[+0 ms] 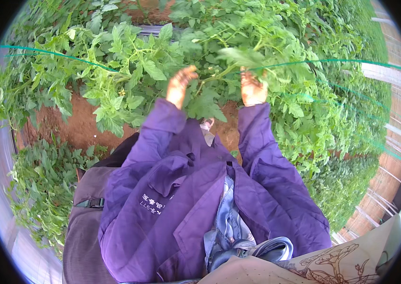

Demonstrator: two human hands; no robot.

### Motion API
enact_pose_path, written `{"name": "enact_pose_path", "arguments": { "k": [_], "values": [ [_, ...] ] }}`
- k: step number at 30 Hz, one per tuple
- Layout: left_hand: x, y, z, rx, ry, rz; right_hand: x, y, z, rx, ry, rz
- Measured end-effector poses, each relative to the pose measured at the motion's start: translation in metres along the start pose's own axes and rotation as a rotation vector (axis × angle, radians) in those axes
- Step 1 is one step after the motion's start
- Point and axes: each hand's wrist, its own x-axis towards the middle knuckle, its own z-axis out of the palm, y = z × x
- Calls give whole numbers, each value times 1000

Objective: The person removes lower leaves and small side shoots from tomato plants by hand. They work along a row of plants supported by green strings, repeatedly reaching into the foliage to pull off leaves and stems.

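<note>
Tomato plants (154,69) with small yellow flowers (121,93) spread before me. My left hand (181,85) is raised at their front edge, fingers loosely bent and nothing visible in them. To its right, my right hand (253,87) is up among the leaves beside a slanting tomato stem (227,71). A motion-blurred leaf (241,56) hangs just above that hand and partly hides its fingertips, so a grip cannot be made out. Green twine (328,61) runs from the right to the right hand; another length of twine (58,54) enters the foliage at left.
Reddish soil (79,115) shows below the plants. Lower plants (51,177) grow at my left. Several more twines (360,95) cross the right side, near a wall with pale strips (399,76). A dark padded bag or seat (86,227) lies by my left side.
</note>
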Motion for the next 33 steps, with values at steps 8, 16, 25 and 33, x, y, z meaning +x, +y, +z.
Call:
{"name": "enact_pose_path", "arguments": {
  "k": [8, 16, 25, 33],
  "values": [
    [-32, -73, 85, -41, -293, -188, -126, -32, -28, -2, 293, 60],
    [30, -68, 89, -383, -162, -379, -193, -45, -70, -729, 171, 355],
    [49, -104, 58, 59, -459, -271, -108, -32, 158, -1544, -438, -701],
    [29, -105, 52, -64, -406, -253, -98, 35, 137, -1569, -588, -109]
  ]
}}
